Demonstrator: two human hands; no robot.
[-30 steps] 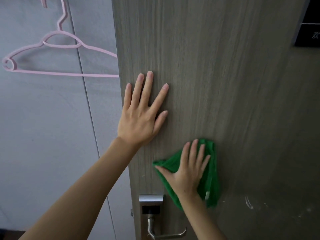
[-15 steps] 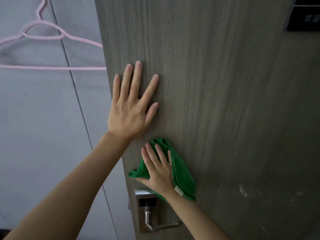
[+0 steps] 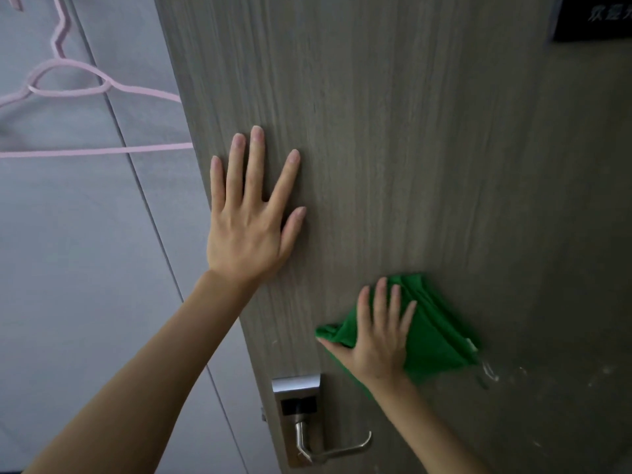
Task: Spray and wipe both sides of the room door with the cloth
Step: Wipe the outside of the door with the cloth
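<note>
risk: the door (image 3: 393,131) can swing on its hinges if the left hand (image 3: 249,230), flat with fingers spread near the free edge, eases its bracing. the green cloth (image 3: 431,330) can slip, since the right hand (image 3: 379,340) only presses it flat, fingers straight, without gripping. white smears (image 3: 489,374) just right of the cloth may be missed. the cloth is bunched and folded, lying on the door face above and right of the lever handle (image 3: 328,449).

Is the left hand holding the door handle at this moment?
No. The left hand lies flat with spread fingers on the door, well above the metal handle, which nothing touches.
</note>
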